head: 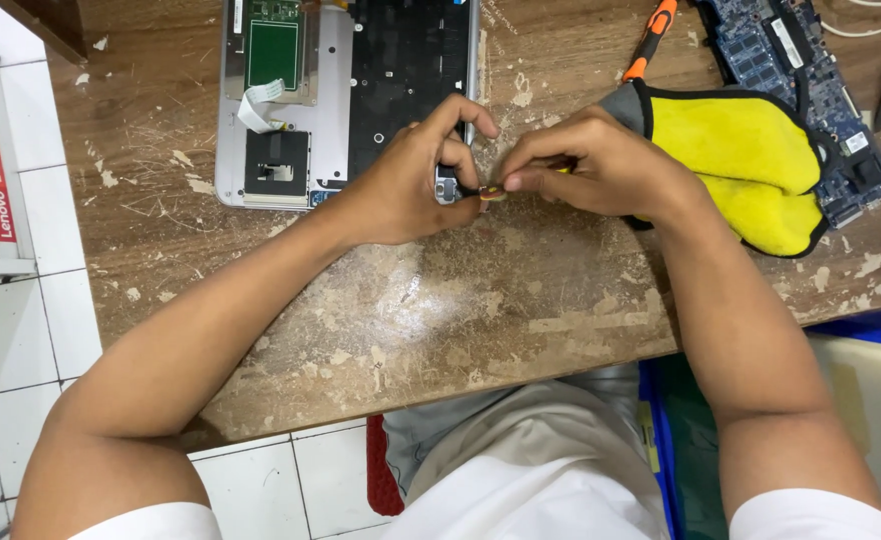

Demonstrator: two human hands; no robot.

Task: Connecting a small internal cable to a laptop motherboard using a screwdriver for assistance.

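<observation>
left hand [406, 185] pinches hinge [448, 188] | right hand [591, 165] tool | yellow cloth [751, 160] beside

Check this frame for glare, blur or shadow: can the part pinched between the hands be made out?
Head view: sharp, evenly lit; mild sheen on the worn table; soft shadows under the arms. The left hand and right hand mostly hide the small part, too small to identify.
</observation>
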